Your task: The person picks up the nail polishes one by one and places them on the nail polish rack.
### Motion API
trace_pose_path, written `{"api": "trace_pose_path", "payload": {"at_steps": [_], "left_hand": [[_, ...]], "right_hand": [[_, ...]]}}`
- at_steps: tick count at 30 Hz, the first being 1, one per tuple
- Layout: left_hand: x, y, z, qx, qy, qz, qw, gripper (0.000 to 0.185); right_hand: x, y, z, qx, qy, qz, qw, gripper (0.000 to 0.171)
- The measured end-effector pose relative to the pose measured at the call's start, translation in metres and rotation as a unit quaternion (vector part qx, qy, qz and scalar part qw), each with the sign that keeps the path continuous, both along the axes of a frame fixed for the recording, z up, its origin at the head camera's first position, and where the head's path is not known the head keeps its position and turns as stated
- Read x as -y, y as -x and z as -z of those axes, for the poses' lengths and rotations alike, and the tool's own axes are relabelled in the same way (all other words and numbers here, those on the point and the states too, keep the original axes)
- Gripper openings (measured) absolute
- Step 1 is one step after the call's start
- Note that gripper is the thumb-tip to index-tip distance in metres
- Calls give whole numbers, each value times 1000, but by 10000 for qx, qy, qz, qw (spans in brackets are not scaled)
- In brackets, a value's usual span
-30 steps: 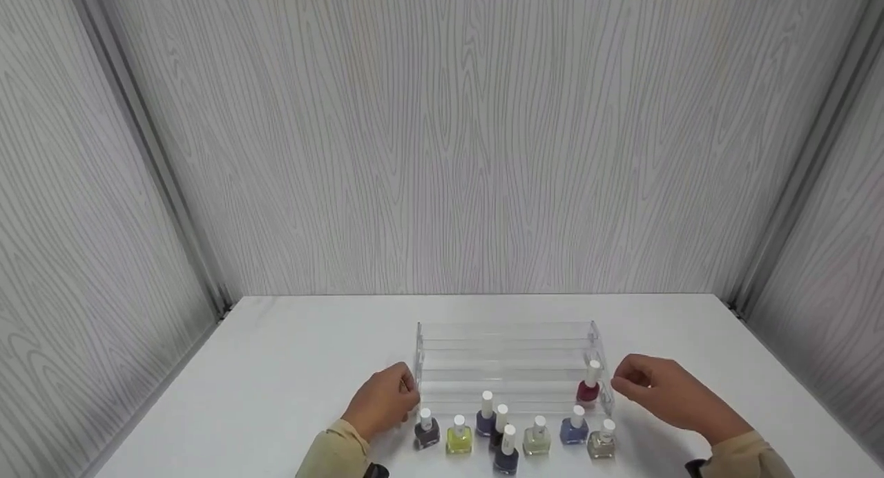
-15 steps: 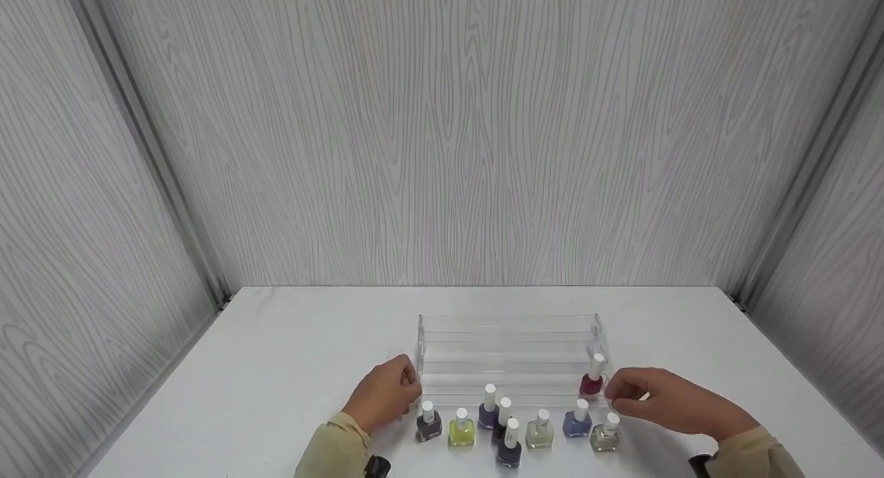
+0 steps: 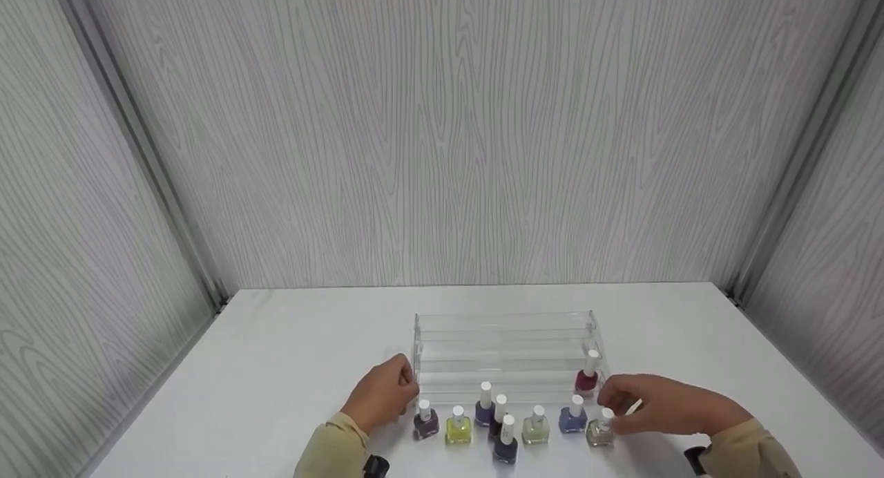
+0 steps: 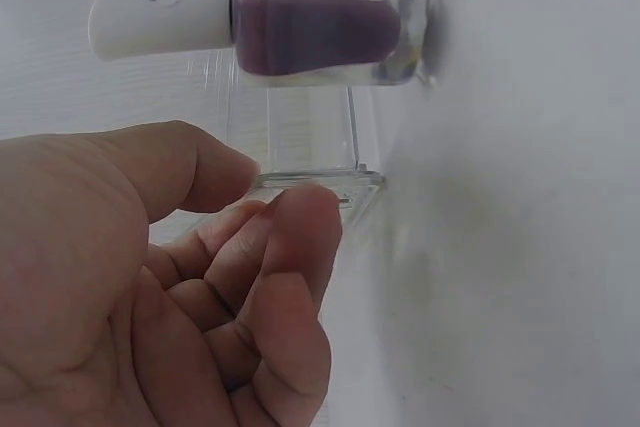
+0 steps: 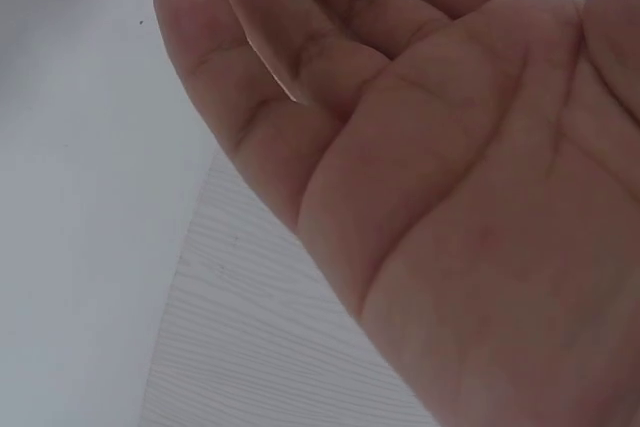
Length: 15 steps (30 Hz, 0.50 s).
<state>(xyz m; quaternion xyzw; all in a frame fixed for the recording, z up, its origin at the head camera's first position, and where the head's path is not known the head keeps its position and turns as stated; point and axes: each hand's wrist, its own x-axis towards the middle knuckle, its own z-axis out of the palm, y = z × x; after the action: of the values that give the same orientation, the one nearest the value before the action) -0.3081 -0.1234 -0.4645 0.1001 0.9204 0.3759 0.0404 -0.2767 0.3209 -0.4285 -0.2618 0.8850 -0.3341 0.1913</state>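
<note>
The clear acrylic stepped rack [image 3: 504, 350] sits on the white bench [image 3: 290, 367], and everything here is best placed against it. In the last second the right hand [image 3: 656, 405] has come down from beside the rack's right end, where it hovered level with the dark red nail polish bottle with a white cap [image 3: 587, 374] on the lowest step, to the near right corner, where its fingertips now close about the white cap of the pale clear nail polish bottle [image 3: 599, 429], the rightmost of the row standing in front of the rack. Whether the pinch is firm I cannot tell; the right wrist view shows only a palm with relaxed fingers. That bottle has not left the bench, so the move reads as a reach just ending, with nothing lifted. The left hand [image 3: 383, 398] has stayed at the rack's near left corner, loosely curled and holding nothing, its fingertips close to the acrylic edge [image 4: 315, 179], just behind the dusky purple bottle [image 3: 425, 423]. The yellow bottle [image 3: 458, 428] and its neighbours stand unmoved along the rack's front.
</note>
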Motion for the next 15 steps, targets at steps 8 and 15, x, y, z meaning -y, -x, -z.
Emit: {"api": "trace_pose_path", "payload": {"at_steps": [8,15], "left_hand": [[1,2,3,3,-53,20,10000,10],[3,2,1,18,-9,27,10000,10]], "right_hand": [[3,3,3,87,148,-32,9998,22],[8,5,2,-216,174,-121,9995,13]]}}
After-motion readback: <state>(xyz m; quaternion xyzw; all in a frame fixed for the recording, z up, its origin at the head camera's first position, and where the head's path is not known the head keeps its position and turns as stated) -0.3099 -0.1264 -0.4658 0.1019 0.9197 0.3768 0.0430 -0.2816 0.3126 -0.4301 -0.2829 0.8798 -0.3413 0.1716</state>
